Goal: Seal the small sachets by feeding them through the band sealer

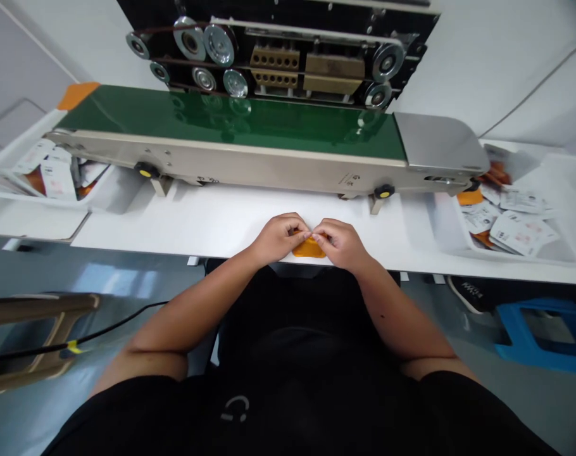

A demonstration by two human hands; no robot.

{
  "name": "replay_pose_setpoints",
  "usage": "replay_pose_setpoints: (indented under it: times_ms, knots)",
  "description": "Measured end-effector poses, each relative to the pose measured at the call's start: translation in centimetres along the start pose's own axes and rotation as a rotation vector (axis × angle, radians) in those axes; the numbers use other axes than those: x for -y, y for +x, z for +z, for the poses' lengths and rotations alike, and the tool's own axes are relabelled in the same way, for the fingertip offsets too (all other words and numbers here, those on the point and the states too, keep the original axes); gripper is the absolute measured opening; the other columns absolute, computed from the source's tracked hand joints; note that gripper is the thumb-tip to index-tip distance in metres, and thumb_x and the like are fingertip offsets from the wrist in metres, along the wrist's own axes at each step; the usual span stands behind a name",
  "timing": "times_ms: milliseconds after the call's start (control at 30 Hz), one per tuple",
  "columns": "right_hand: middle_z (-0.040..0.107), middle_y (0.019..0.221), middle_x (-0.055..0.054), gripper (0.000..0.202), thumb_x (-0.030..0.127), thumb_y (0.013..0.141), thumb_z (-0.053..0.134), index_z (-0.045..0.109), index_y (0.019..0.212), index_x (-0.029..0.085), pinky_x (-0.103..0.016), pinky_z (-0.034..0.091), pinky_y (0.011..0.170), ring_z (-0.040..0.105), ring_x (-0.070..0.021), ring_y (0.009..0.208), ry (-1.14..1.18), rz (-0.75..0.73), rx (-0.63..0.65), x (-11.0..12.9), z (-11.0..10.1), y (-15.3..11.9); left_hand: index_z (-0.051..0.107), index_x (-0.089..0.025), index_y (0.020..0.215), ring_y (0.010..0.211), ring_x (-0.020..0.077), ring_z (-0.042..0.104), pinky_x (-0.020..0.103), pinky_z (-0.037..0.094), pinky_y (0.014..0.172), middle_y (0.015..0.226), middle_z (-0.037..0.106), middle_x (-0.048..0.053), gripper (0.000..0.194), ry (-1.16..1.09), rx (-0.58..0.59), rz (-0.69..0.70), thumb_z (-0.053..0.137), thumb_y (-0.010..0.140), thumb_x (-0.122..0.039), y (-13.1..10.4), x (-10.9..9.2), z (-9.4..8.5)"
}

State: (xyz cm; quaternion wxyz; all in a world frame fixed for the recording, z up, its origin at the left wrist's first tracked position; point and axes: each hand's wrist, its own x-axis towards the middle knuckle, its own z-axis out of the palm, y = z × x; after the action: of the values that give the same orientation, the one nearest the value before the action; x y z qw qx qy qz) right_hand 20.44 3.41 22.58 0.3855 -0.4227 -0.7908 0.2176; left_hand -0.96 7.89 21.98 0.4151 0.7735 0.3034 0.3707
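An orange packet [309, 249] lies at the front edge of the white table, between my two hands. My left hand [279, 238] pinches its upper edge with thumb and fingers. Close beside it, my right hand [341, 243] pinches the same edge, and the fingertips of both hands nearly meet. The packet's far side is partly hidden by the fingers. Behind the hands runs a conveyor with a green belt [269, 126].
A black sealing machine [307, 69] with pulleys stands behind the belt. White bins with printed packets stand at the left [121, 190] and right [568, 209]. A black knob [384, 191] juts from the conveyor's front. A blue stool [520, 335] is below right.
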Motion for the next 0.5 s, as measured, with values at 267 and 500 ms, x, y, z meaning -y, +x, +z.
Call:
replay_pose_setpoints:
  times_ms: [267, 500]
  knots:
    - [0.066, 0.081, -0.003, 0.019, 0.036, 0.102, 0.060, 0.067, 0.089, 0.023, -0.030, 0.049, 0.066, 0.060, -0.0157, 0.072, 0.110, 0.163, -0.233, 1.6, -0.1, 0.4, 0.073, -0.018, 0.084, 0.078, 0.0156, 0.064, 0.029, 0.051, 0.075, 0.084, 0.069, 0.003, 0.020, 0.095, -0.160, 0.111, 0.070, 0.099, -0.032, 1.2, -3.2, -0.3]
    - [0.072, 0.082, -0.002, 0.027, 0.047, 0.098, 0.070, 0.070, 0.100, 0.020, -0.026, 0.052, 0.057, 0.064, -0.0133, 0.064, 0.347, 0.336, -0.203, 3.1, -5.1, 2.0, 0.072, -0.018, 0.084, 0.082, 0.0170, 0.064, 0.029, 0.047, 0.071, 0.089, 0.072, 0.005, 0.018, 0.095, -0.283, 0.184, 0.068, 0.099, -0.028, 5.7, -8.2, -1.8]
